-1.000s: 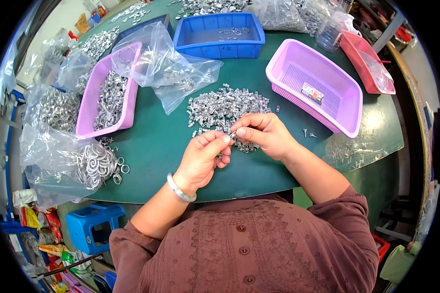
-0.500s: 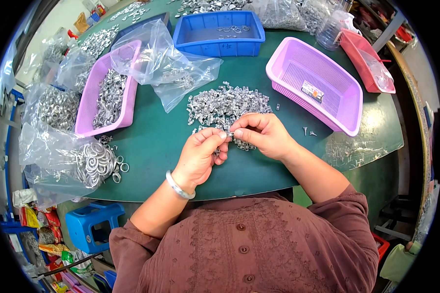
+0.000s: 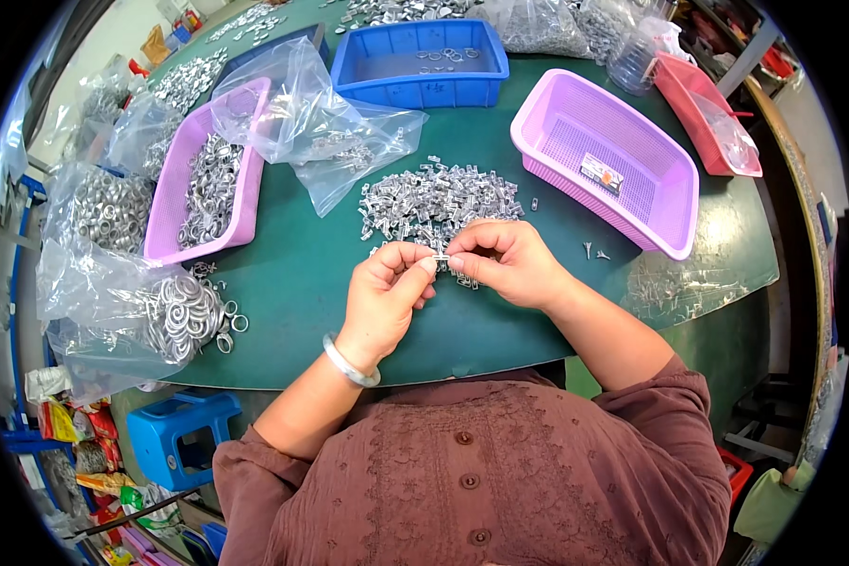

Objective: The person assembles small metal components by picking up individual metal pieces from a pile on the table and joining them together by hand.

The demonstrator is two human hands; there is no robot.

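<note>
Since a moment ago both hands have drawn slightly back from the heap of small silvery metal clips, and my left hand and right hand now pinch one small silvery metal piece between thumb and forefinger tips, clamped from either side. It sits just above the green table mat, near the heap. I judge I'm fitting or checking this piece; next calls for a steady, aligned squeeze.

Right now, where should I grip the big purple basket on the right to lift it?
Take the purple basket by its long near rim, coming from the pile of metal pieces: that edge faces the hands, flared and unobstructed, with only a small packet inside.
</note>
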